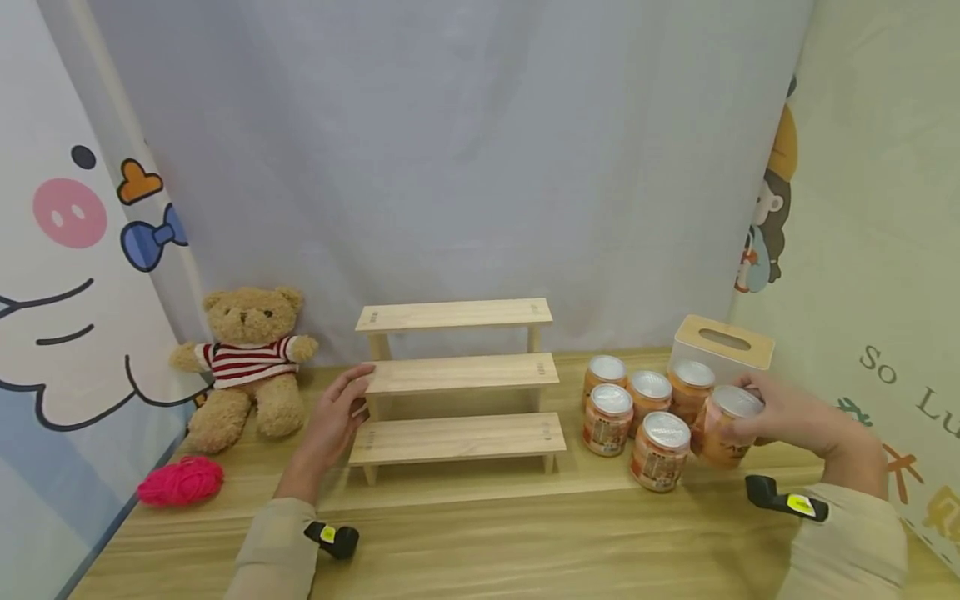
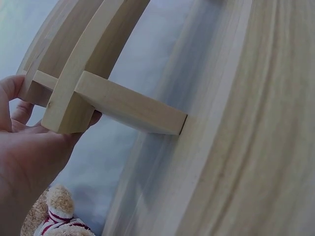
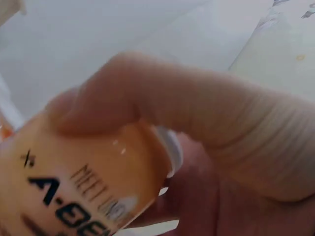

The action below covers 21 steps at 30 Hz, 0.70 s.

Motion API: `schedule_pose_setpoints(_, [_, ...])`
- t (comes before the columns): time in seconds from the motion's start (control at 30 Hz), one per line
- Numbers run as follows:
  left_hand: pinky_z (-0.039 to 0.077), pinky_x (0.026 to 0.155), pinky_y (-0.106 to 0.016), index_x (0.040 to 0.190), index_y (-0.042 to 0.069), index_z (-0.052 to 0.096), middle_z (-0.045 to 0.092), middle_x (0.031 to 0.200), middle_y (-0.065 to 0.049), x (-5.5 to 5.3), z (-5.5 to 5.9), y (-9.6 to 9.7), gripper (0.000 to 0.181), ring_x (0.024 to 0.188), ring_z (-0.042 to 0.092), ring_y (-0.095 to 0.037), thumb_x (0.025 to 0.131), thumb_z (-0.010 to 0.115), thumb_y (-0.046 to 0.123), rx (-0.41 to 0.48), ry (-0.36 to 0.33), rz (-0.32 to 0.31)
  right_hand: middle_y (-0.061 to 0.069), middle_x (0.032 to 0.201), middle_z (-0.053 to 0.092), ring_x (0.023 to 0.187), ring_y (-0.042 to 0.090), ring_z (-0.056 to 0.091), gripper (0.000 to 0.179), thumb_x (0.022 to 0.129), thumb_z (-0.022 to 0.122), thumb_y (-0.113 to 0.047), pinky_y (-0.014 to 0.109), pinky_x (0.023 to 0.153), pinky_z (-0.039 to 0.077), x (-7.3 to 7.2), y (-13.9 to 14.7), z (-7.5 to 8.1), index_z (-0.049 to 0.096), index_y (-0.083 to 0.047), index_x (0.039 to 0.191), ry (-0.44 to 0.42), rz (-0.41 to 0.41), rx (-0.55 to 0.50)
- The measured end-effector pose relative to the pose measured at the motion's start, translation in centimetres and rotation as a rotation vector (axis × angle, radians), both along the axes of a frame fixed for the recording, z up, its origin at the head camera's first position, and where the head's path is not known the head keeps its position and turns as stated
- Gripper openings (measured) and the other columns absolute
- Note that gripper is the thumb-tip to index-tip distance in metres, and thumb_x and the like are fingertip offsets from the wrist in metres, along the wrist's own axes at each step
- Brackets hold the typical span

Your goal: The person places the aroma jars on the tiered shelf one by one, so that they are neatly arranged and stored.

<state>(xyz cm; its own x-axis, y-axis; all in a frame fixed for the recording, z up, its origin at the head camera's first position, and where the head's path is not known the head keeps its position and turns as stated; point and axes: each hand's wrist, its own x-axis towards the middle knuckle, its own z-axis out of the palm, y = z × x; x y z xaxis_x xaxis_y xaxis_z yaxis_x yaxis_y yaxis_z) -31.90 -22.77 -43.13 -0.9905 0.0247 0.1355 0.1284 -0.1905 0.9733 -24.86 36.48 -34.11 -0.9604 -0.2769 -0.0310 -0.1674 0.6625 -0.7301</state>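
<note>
Three-tier shelf (image 1: 461,373): rests on table (image 1: 480,550), before curtain (image 1: 450,167).
Teddy bear (image 1: 243,358): sits left of shelf.
Yarn (image 1: 182,482): lies before bear.
Cans (image 1: 651,388): cluster right of shelf.
Tissue box (image 1: 723,348): stands behind cans, at right rear.

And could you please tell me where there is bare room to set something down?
Bare: all three tiers of the wooden rack, and the table in front of it, between the left sleeve and right sleeve. Crowded: the right side, where cans stand close together by the tissue box and the right hand grips one.
</note>
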Motion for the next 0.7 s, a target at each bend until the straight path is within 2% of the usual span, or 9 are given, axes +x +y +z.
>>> schedule_pose_setpoints(0.1, [0.039,0.071,-0.027,0.138,0.004,0.051,0.045,0.097,0.003,0.0,0.1,0.0,0.038,0.075,0.040,-0.009,0.107,0.051,0.026,-0.017,0.001,-0.003,0.015,0.103,0.059,0.082,0.019,0.058,0.056,0.089,0.074,-0.021,0.033,0.066,0.051,1.1,-0.3,1.7,0.046,0.011,0.125,0.161,-0.036,0.052])
schedule_pose_setpoints(0.17, [0.038,0.070,-0.027,0.139,0.003,0.050,0.043,0.096,0.003,0.1,0.1,-0.1,0.040,0.073,0.036,-0.009,0.107,0.051,0.027,-0.029,0.005,-0.005,0.016,0.104,0.060,0.083,0.017,0.057,0.052,0.093,0.072,-0.025,0.031,0.067,0.050,1.8,-0.5,2.7,0.048,0.008,0.126,0.228,-0.072,0.066])
schedule_pose_setpoints(0.27, [0.038,0.069,-0.027,0.140,0.002,0.049,0.041,0.094,0.003,0.1,0.1,-0.1,0.042,0.071,0.034,-0.009,0.107,0.050,0.028,-0.041,0.007,-0.009,0.020,0.112,0.058,0.088,0.016,0.057,0.051,0.099,0.063,-0.029,0.029,0.070,0.049,2.5,-0.8,3.8,0.045,0.006,0.132,0.264,-0.099,0.049])
schedule_pose_setpoints(0.33, [0.038,0.069,-0.026,0.140,0.003,0.050,0.040,0.093,0.003,0.1,0.1,-0.1,0.042,0.071,0.033,-0.009,0.107,0.051,0.028,-0.043,0.007,-0.007,0.021,0.118,0.053,0.093,0.018,0.056,0.051,0.103,0.058,-0.029,0.028,0.072,0.049,2.6,-1.1,4.2,0.040,0.006,0.136,0.279,-0.087,0.027])
schedule_pose_setpoints(0.4, [0.039,0.069,-0.027,0.140,0.004,0.050,0.039,0.092,0.003,0.1,0.1,-0.1,0.041,0.071,0.033,-0.010,0.107,0.051,0.029,-0.048,0.007,-0.009,0.021,0.124,0.049,0.096,0.018,0.054,0.054,0.104,0.056,-0.029,0.027,0.074,0.048,2.5,-1.5,4.4,0.035,0.005,0.140,0.290,-0.084,0.013])
schedule_pose_setpoints(0.53, [0.040,0.071,-0.029,0.139,0.006,0.051,0.039,0.094,0.002,0.1,0.1,-0.3,0.040,0.073,0.034,-0.010,0.107,0.051,0.030,-0.065,0.013,-0.010,0.026,0.124,0.049,0.093,0.016,0.057,0.063,0.099,0.066,-0.023,0.028,0.071,0.051,1.5,-2.7,4.3,0.029,0.005,0.141,0.315,-0.082,-0.039])
schedule_pose_setpoints(0.63, [0.041,0.074,-0.030,0.141,0.006,0.050,0.041,0.102,0.002,0.2,0.1,-0.3,0.042,0.077,0.037,-0.010,0.107,0.050,0.031,-0.079,0.014,-0.013,0.025,0.114,0.057,0.086,0.013,0.062,0.064,0.092,0.075,-0.016,0.028,0.066,0.053,0.7,-4.0,4.0,0.033,0.005,0.137,0.351,-0.083,-0.109])
schedule_pose_setpoints(0.7, [0.041,0.075,-0.030,0.142,0.005,0.049,0.042,0.107,0.002,0.2,0.1,-0.3,0.043,0.080,0.038,-0.011,0.107,0.050,0.031,-0.089,0.013,-0.012,0.016,0.105,0.064,0.082,0.011,0.064,0.054,0.090,0.076,-0.008,0.027,0.065,0.054,0.3,-5.1,3.9,0.043,0.002,0.131,0.379,-0.071,-0.203])
